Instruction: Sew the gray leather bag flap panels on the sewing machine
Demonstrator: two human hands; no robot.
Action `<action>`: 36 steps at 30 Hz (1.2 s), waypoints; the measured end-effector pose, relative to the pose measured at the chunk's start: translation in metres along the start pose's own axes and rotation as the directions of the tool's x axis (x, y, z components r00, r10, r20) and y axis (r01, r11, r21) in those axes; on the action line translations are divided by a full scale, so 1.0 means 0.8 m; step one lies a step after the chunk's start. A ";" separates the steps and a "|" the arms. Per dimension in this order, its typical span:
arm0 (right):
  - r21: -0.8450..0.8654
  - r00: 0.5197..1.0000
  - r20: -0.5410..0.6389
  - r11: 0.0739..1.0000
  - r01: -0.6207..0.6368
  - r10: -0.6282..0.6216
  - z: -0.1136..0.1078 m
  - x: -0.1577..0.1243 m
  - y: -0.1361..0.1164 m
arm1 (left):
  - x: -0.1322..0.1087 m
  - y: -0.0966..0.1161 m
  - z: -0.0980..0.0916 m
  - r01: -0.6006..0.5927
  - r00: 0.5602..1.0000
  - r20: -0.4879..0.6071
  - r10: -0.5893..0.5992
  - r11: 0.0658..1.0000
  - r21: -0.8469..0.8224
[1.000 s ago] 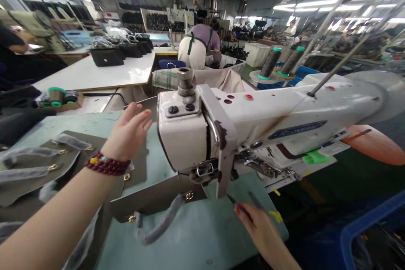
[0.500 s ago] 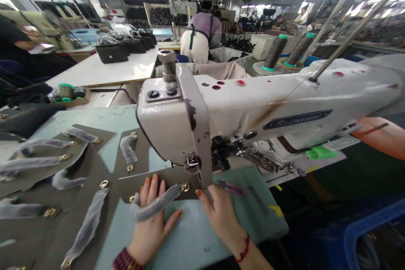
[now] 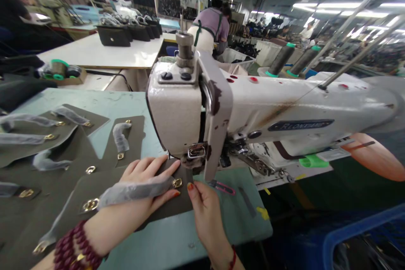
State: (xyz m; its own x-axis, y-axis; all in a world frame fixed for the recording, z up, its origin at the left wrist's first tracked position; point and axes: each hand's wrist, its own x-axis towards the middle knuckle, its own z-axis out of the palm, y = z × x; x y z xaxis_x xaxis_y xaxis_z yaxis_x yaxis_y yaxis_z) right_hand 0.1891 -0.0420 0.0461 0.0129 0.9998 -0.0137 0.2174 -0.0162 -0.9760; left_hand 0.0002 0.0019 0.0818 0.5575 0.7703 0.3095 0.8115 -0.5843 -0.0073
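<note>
A dark grey-brown bag panel [image 3: 177, 207] lies on the pale green table under the head of the white sewing machine [image 3: 253, 109]. On it is a handle [image 3: 136, 192] wrapped in cloudy plastic, with gold buckles at its ends. My left hand [image 3: 139, 172] rests flat on the panel, fingers spread, and the handle arches over its back. Thumb and fingers of my right hand [image 3: 207, 211] pinch the panel's right edge beside the needle area. The machine's lever hides the stitching spot.
More panels with wrapped handles [image 3: 122, 137] spread over the left. Pink-handled thread snips [image 3: 223, 187] lie right of my right hand. A blue crate [image 3: 363, 223] stands at lower right. Thread cones [image 3: 281, 60] rise behind the machine, and a person [image 3: 210, 27] bends over farther back.
The panel now reaches farther left and sits turned under the machine head. My left hand has moved up toward the needle, its forearm more slanted. The view has shifted; my right hand stays by the edge.
</note>
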 end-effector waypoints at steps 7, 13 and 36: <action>0.000 0.999 0.007 0.999 -0.045 0.045 0.003 0.012 0.001 | 0.011 -0.007 -0.001 0.029 0.999 -0.029 -0.031 0.996 -0.080; -0.019 0.999 -0.025 0.999 -0.026 0.026 0.005 0.016 -0.001 | 0.015 -0.014 0.006 0.025 0.999 -0.034 -0.030 0.991 -0.128; 0.382 0.974 0.204 0.908 -0.170 0.096 -0.006 0.009 0.006 | 0.007 -0.042 0.008 -0.020 0.978 0.203 0.042 0.993 -0.113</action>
State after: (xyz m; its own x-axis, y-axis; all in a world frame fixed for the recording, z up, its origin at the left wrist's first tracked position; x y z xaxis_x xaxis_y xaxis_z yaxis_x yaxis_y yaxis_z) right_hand 0.1950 -0.0348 0.0422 -0.1661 0.9744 -0.1514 -0.1780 -0.1807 -0.9673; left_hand -0.0231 0.0276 0.0775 0.6154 0.7806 0.1095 0.7754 -0.6244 0.0937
